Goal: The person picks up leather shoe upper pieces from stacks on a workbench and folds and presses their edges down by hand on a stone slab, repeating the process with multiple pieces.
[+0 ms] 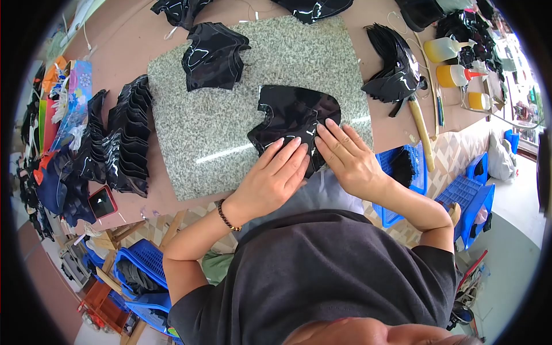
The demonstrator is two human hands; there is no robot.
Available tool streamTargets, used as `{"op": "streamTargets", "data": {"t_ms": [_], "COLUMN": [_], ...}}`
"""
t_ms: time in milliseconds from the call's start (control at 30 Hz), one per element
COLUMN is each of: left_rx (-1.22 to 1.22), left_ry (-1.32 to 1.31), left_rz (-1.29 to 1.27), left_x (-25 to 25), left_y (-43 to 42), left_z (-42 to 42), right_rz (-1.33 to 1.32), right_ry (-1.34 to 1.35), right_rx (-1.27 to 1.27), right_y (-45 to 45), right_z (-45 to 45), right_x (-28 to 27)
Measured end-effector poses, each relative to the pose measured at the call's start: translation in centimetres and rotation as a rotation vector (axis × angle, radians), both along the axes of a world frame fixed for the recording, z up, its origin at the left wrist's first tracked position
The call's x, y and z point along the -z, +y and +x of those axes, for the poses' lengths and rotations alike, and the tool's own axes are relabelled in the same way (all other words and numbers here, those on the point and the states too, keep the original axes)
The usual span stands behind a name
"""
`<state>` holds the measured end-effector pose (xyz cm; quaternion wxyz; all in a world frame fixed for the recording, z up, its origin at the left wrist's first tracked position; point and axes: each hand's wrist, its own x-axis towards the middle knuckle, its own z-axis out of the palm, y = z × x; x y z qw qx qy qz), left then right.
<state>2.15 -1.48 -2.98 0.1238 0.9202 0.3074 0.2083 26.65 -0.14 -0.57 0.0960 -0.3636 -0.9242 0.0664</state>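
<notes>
Both palms face down on a glossy black cut piece [296, 109], which looks like patent leather and lies near the front edge of a speckled stone slab [213, 126]. My left hand [279, 171] rests with straight fingers on its lower left part, and the fingertips touch it. My right hand [347, 150] lies flat along its lower right side, fingers stretched out. Neither hand grips anything. Part of the piece is hidden under my fingers. Another shiny black piece [215, 56] lies on the slab farther up and to the left.
Overlapping rows of black pieces [129, 135] and a phone [102, 202] are on the table at left. At right are a fanned black stack [394, 63], a wooden-handled tool [422, 132] and yellow glue bottles [451, 76]. Blue baskets [422, 167] stand below the table.
</notes>
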Motion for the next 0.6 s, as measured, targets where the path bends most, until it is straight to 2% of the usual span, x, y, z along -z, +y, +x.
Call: {"op": "streamTargets", "data": {"t_ms": [267, 300, 600], "left_rx": [0.032, 0.033, 0.05], "left_ry": [0.017, 0.016, -0.112], "left_rz": [-0.014, -0.022, -0.159], "left_x": [0.0, 0.0, -1.9], "left_y": [-0.1, -0.2, 1.4], "left_z": [-0.5, -0.6, -0.1], "right_rz": [-0.069, -0.095, -0.046], "right_ry": [0.071, -0.016, -0.118], "right_rx": [0.008, -0.006, -0.018], "right_y": [-2.0, -2.6, -2.6], "right_z": [0.2, 0.2, -0.6], "right_x": [1.1, 0.9, 0.5]}}
